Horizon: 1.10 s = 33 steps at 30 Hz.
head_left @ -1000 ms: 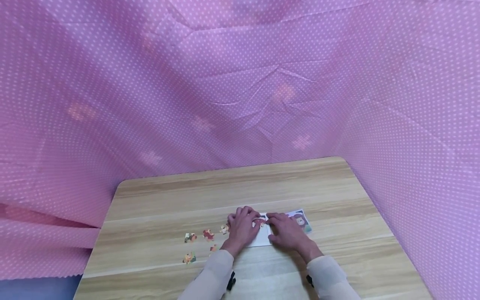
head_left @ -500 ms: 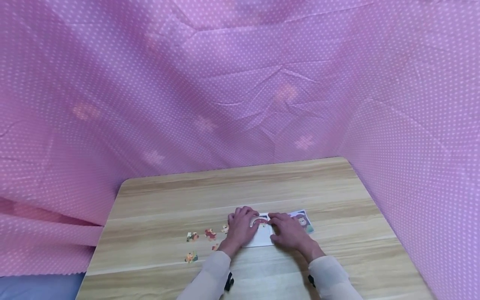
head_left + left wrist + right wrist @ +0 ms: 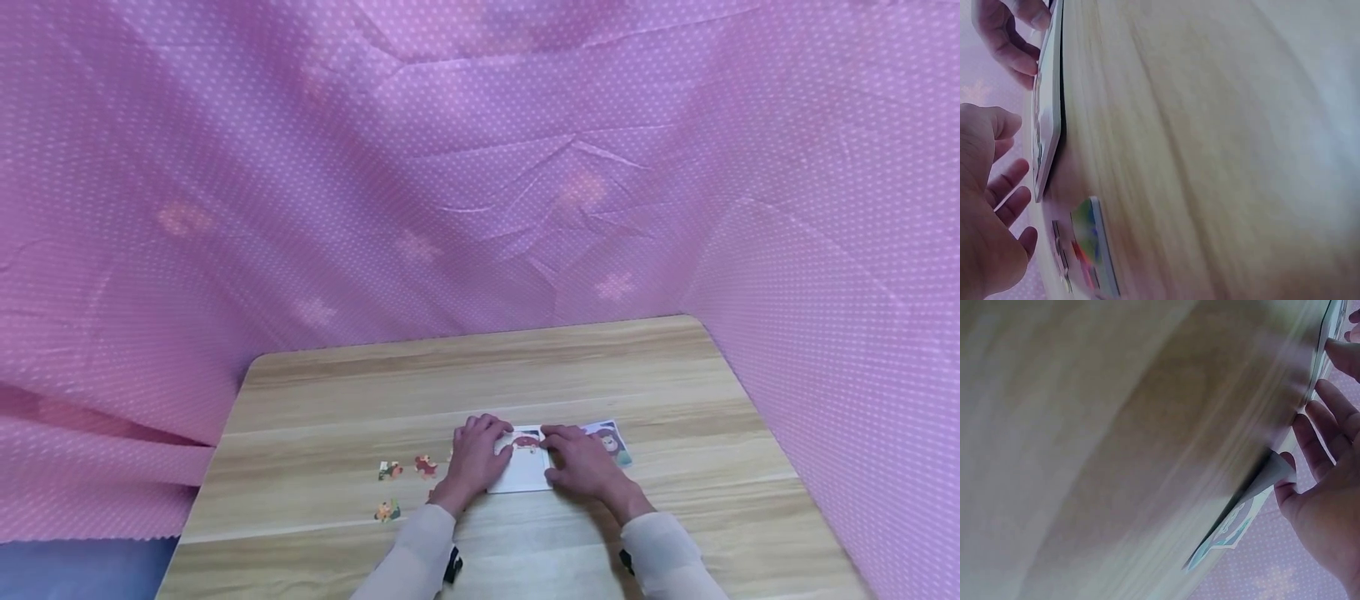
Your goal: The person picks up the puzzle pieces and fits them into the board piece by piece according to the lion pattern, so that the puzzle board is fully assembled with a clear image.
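A white puzzle board [image 3: 521,477] lies between my hands, with a reddish printed patch of puzzle [image 3: 527,442] along its top. My left hand [image 3: 476,457] is over its left side, fingers loosely bent. In the left wrist view the left hand [image 3: 991,200] has spread fingers with nothing between them. My right hand [image 3: 588,467] rests at the board's right edge, its thumb and fingertips touching it. A picture card with a lion [image 3: 609,442] is partly under the right hand; in the right wrist view a corner of the card [image 3: 1280,470] bends up at the little finger.
Loose puzzle pieces lie left of the left hand: a green-and-brown piece [image 3: 390,471], a red piece [image 3: 425,467] and a yellow-green piece [image 3: 387,510]. Others are partly hidden by the left hand and wrist. A pink dotted curtain [image 3: 465,233] surrounds the wooden table [image 3: 337,400].
My left hand has drawn a little left across the board, its thumb coming off the reddish patch and showing more of it. The right hand keeps its place at the board. The head view has shifted slightly.
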Motion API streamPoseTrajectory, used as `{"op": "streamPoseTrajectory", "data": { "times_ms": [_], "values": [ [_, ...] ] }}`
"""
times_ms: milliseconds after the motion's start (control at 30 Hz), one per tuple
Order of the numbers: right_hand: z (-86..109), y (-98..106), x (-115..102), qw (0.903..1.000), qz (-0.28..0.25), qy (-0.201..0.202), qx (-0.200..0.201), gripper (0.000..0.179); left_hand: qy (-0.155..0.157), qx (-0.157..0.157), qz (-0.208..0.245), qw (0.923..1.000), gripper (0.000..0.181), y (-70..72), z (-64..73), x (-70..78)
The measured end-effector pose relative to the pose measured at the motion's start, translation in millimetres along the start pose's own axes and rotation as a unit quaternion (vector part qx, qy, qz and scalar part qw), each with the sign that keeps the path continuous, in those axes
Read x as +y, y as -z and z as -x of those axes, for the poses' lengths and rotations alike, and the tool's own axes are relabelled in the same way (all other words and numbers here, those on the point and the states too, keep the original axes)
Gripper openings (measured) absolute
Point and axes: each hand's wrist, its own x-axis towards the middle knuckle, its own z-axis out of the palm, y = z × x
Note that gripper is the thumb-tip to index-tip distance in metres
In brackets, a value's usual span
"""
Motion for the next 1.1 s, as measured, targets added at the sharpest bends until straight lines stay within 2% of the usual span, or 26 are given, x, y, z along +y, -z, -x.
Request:
{"op": "streamPoseTrajectory", "data": {
  "times_ms": [300,433,600,900,1100],
  "values": [
    [-3.7,2,-8,0.9999,-0.006,-0.008,-0.003,0.047,-0.009,0.016,0.009,0.9998,0.025,8.3,8.0,-12.4],
    [-3.9,0,-11,0.9998,-0.010,-0.012,-0.010,0.046,-0.002,0.014,0.019,0.9997,0.025,14.4,13.7,-18.6],
    [-2.6,-2,-12,0.9999,-0.005,-0.015,0.000,0.047,0.009,0.007,0.024,0.9996,0.030,21.8,20.0,-26.4],
    [4.8,0,-16,0.9998,-0.006,-0.016,-0.006,0.049,0.037,0.035,0.039,0.9979,0.034,38.2,42.0,-32.4],
    [12.6,2,-18,0.9993,-0.023,-0.025,-0.015,0.048,0.050,0.040,0.038,0.9972,0.034,47.7,59.6,-38.1]
  ]
}}
